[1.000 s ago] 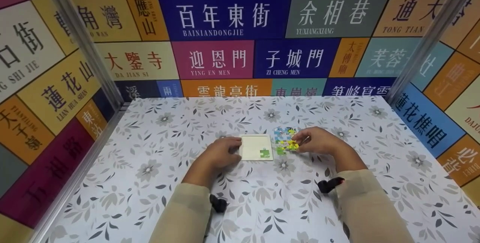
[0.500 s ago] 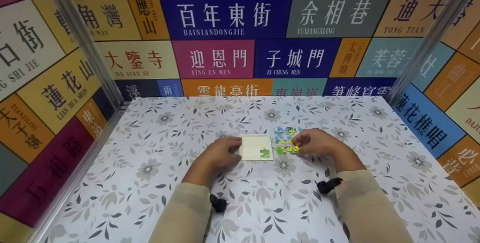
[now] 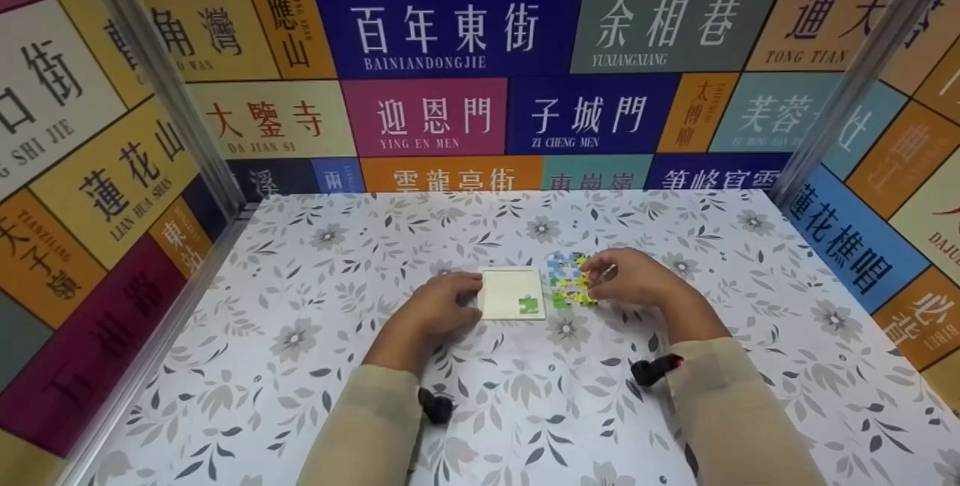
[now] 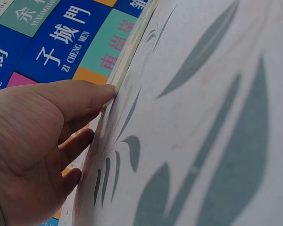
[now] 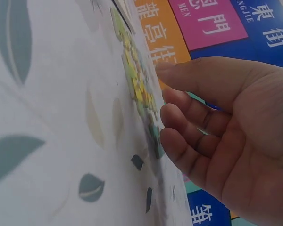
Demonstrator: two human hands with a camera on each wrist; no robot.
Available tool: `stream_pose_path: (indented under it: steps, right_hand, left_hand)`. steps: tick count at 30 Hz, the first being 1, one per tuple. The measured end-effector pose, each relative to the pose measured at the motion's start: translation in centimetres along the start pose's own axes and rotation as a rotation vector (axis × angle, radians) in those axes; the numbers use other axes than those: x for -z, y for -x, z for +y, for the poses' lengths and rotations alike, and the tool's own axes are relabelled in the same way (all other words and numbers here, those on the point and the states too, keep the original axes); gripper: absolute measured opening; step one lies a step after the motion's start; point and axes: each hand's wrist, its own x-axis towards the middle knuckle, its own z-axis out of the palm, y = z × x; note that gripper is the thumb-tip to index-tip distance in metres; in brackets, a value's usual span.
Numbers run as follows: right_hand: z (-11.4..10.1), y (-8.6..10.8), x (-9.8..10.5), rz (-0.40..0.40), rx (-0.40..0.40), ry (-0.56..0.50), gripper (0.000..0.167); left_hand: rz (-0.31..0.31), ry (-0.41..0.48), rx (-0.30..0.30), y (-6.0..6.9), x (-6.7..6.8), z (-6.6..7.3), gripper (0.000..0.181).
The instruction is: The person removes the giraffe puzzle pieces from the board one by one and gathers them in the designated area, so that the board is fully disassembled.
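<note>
A square cream puzzle tray lies mid-table, with a single green jigsaw piece in its lower right corner. My left hand holds the tray's left side, index finger near the upper corner and thumb near the lower one. In the left wrist view, the thumb presses against the tray's thin edge. Right of the tray sits a cluster of jigsaw pieces in blue, yellow and green. Over its right side hovers my right hand, fingers loosely bent; the right wrist view shows no piece between thumb and fingers.
A white tablecloth printed with grey leaves and flowers covers the table. Colourful sign-patterned walls rise behind and at both sides, with clear upright strips at the corners. Small black devices sit at both wrists.
My right hand has shifted slightly up and away from the pieces, and its thumb and fingers have spread a little. My left hand, the tray and its green piece stay put.
</note>
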Motion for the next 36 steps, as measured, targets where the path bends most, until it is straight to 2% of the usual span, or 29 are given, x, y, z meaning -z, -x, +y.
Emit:
stream_pose_path:
  steps: [8, 15, 26, 33, 36]
  right_hand:
    - [-3.9, -0.4, -1.4, -0.044, 0.086, -0.004, 0.047]
    - [-6.5, -1.6, -3.4, -0.079, 0.119, 0.066, 0.045]
    - [-6.2, -2.4, -4.7, -0.088, 0.139, 0.038, 0.041]
    - [-6.4, -2.5, -5.2, -0.099, 0.048, 0.041, 0.043]
    - [-6.4, -2.4, -5.2, -0.103, 0.042, 0.048, 0.047]
  left_hand:
    - [-0.003, 0.003, 0.017, 0.0, 0.1, -0.1, 0.058]
    - [-0.003, 0.024, 0.012, 0.0, 0.0, -0.3, 0.057]
    - [-0.020, 0.023, 0.060, -0.1, 0.0, -0.1, 0.059]
    - [-0.021, 0.004, 0.060, -0.1, 0.0, 0.0, 0.058]
    - [-0.018, 0.004, 0.061, -0.1, 0.0, 0.0, 0.058]
